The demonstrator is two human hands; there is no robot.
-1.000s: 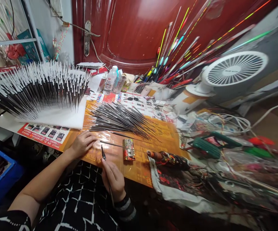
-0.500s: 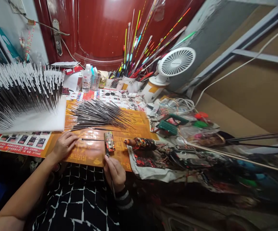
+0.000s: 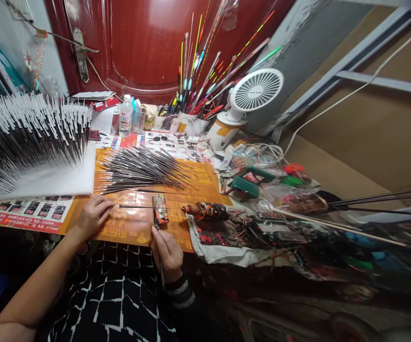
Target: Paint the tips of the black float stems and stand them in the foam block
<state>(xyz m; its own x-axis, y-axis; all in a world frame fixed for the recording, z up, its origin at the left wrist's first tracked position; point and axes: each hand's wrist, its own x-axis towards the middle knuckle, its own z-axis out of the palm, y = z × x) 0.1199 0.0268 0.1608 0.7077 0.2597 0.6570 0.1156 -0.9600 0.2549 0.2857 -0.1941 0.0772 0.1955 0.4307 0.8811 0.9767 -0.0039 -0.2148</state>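
**Red door backs a crowded workbench**

The red door (image 3: 144,52) stands behind the workbench (image 3: 205,180), whose near part is covered in orange. On the bench's left, a white foam slab (image 3: 49,183) bears a dense stand of dark rods with white tips (image 3: 38,118). Right of it lies a loose pile of similar rods (image 3: 144,166). Farther back and to the right stands a white fan (image 3: 257,90).

The paint-spattered tool (image 3: 209,210) lies by the bench's near edge, its tip pointing left. The left hand (image 3: 93,216) rests at the bench edge with fingers bent close together; whether they pinch anything, I cannot tell. The right hand (image 3: 167,251) holds a slim brush (image 3: 156,227), its tip at the near end of a paint-stained block (image 3: 161,213); contact is unclear. Thinnest of all, a single dark rod (image 3: 134,206) runs from just beside the left fingertips, across the block, to the tool's tip.
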